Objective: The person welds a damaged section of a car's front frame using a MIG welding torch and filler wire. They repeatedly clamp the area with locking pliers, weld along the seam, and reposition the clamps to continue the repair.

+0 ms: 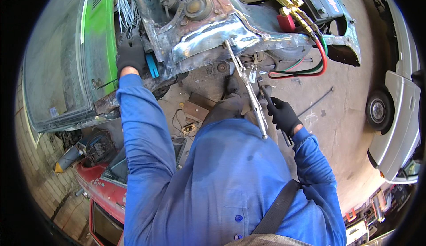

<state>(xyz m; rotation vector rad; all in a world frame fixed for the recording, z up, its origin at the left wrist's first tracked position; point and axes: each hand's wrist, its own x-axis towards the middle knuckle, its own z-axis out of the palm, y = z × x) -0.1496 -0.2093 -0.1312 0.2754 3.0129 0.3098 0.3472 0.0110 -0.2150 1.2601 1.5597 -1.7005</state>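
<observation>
My right hand (284, 115), in a black glove, is closed round the dark handle of a hammer (265, 91). Its head points up toward the car body, apart from it. Stretched forward, my gloved left hand (131, 56) lies on the car body between the green panel (98, 35) and the blue object (152, 65), its fingers just below a bundle of pale wires (128, 11). Long-handled locking pliers (246, 83) are clamped on the lower edge of a bare metal patch (208, 35), near the rusty round mount (198, 8). Nobody's hand touches these pliers.
Red and green hoses (320, 60) hang from brass fittings (297, 12) at the right, near a dark battery (319, 0). A metal rod (316, 102) lies on the floor. White vehicles (392, 126) stand at the right, a red car part (104, 184) at the lower left.
</observation>
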